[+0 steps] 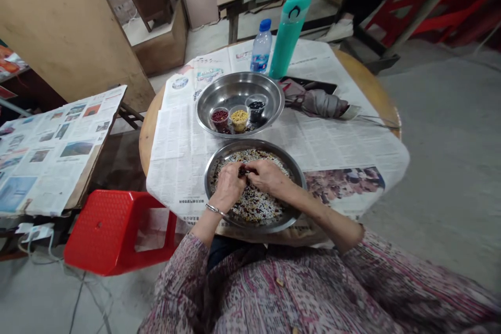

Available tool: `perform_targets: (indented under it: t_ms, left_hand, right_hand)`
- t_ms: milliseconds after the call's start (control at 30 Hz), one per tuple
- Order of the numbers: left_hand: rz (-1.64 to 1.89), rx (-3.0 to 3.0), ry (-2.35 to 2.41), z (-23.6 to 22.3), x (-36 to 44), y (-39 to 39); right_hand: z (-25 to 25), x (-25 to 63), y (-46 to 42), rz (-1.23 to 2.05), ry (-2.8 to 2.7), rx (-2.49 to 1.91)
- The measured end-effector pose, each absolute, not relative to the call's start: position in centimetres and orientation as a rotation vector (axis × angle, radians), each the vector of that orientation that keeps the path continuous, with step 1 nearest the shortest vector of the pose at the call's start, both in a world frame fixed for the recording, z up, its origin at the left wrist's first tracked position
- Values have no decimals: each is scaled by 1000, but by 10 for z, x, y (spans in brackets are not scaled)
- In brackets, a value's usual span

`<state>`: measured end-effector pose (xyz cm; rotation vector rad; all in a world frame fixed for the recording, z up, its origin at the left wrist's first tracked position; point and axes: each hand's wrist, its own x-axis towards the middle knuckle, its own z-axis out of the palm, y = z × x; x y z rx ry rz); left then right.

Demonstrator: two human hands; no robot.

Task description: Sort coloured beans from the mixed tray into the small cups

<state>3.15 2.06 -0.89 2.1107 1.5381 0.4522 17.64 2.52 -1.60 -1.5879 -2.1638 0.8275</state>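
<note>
Head view: left hand point(230, 183), right hand point(268, 177), near-touching, grip impossible to tell; below, mixed grains point(258, 204) in near basin point(292, 215); beyond, far basin point(225, 95), red-bean cup point(219, 119) nearer left hand.

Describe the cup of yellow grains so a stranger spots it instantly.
On the rounded table, find the farther steel bowl. Inside, seek the middle cup of three. Its yellow grains set it apart from the left cup of dark red pieces and the right cup of black ones.
</note>
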Motion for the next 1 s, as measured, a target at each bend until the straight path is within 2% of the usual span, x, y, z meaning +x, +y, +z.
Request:
perform_targets:
  t_ms: [133, 233, 400, 600, 733, 1000]
  left_hand:
    - [545, 2012, 1516, -5, 30, 15]
    - [616, 2033, 1493, -2, 23, -5]
    - [525, 2221, 1412, -1, 9, -47]
    - [478, 2332, 1440, 4, -1, -57]
    - [309, 2383, 1526, 5, 11, -48]
    - [118, 2630, 1129, -7, 54, -20]
  right_hand:
    - [-15, 183, 19, 996, -1995, -1493]
    - [-15, 187, 2, 1004, -1971, -1397]
    - [-24, 192, -37, 753, -2123, -1137]
    - [-36, 208, -52, 389, -2085, -1319]
    - [-37, 208, -48, 297, -2082, -1456]
    - [-45, 201, -51, 236, -1785, -1472]
